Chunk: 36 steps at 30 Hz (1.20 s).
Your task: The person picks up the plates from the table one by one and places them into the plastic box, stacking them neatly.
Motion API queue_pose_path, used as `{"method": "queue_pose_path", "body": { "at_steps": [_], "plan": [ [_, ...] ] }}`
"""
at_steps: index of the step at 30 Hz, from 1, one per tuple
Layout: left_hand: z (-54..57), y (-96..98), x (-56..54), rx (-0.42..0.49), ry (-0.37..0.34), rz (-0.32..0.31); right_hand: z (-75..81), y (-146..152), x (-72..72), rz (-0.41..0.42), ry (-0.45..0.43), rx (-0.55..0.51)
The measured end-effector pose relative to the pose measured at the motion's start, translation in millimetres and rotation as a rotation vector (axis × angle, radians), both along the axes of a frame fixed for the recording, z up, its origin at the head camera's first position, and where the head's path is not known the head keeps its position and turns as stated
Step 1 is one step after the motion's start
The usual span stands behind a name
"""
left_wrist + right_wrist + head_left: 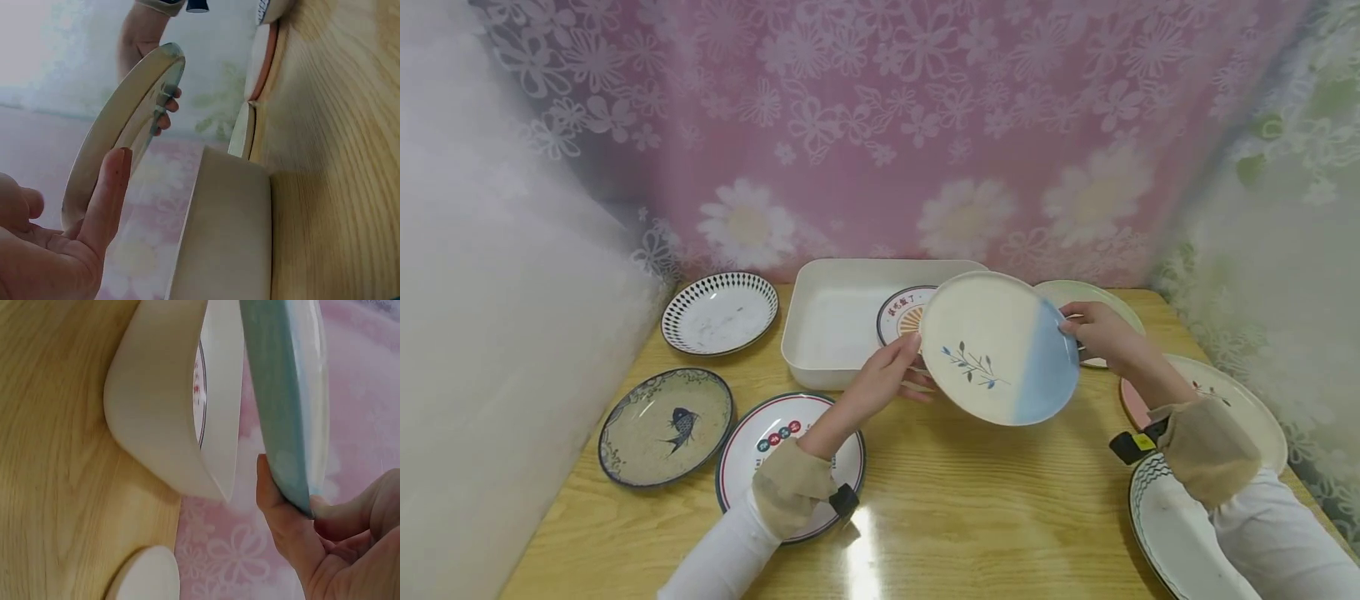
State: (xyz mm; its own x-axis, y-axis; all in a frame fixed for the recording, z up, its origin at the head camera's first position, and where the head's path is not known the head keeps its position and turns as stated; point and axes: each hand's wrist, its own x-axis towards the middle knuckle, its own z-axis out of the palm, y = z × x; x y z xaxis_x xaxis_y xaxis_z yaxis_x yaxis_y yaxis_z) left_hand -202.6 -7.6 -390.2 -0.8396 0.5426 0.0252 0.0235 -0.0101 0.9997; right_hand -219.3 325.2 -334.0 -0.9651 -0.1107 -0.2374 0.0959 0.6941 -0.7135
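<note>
Plate of round, glazed cream-and-blue ceramic [985,329] is held up in the air between the two hands, tilted so that its painted face turns toward the person. Being round, it has no long axis to line up; what counts is the line across it, from rim to rim, between the left hand [887,373] and the right hand [1101,332]. That line runs nearly sideways, the right end a little higher in the head view, with the blue band on the right hand's side. The right hand pinches the rim, thumb on one side and fingers on the other; the left hand holds the opposite rim between thumb and fingers, one finger lying quite straight along the plate.

Beyond and below stands a white rectangular box with rounded corners [818,380], on the yellow wood-grain desk [947,508]. From the head, the held plate overlaps the box's right portion; both wrist views show it higher than the box rim and apart from it. The left hand is nearer to the box's front wall, while the right hand is out past its right end, near a pale green round plate [1093,295]. Inside the box, partly hidden, is a white dark-rimmed plate with an orange ray motif [892,323].
</note>
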Motion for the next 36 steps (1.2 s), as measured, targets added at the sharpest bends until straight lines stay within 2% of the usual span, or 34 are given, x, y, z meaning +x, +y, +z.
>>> {"method": "queue_pose_path", "body": {
  "at_steps": [3,8,11,16,21,26,31,36],
  "plan": [
    [-3.7,-7.1,0.6,0.045,-0.055,-0.015,-3.5,-9.2,5.5,0.026,-0.018,-0.070],
    [-14.1,-27.5,-2.3,0.009,-0.111,0.012,-10.8,-19.8,18.5,0.052,-0.074,-0.194],
    [-17.3,-36.4,-3.7,-0.015,-0.126,0.032,-15.2,-26.1,25.0,0.054,-0.088,-0.249],
    [-18.1,-46.4,-5.7,0.006,-0.124,0.005,-19.2,-32.9,31.9,0.037,-0.080,-0.306],
    [-14.5,-54.8,-7.5,0.033,-0.123,-0.015,-20.6,-37.1,36.7,0.030,-0.063,-0.346],
    [-7.8,-62.8,-11.6,0.064,-0.153,-0.004,-19.1,-43.2,41.1,0.030,-0.026,-0.388],
    [3.1,-69.0,-17.1,0.089,-0.187,0.028,-15.7,-48.9,43.8,0.021,0.026,-0.432],
    [15.2,-71.4,-24.2,0.116,-0.192,0.060,-14.3,-55.0,45.8,0.019,0.060,-0.522]
  ]
}}
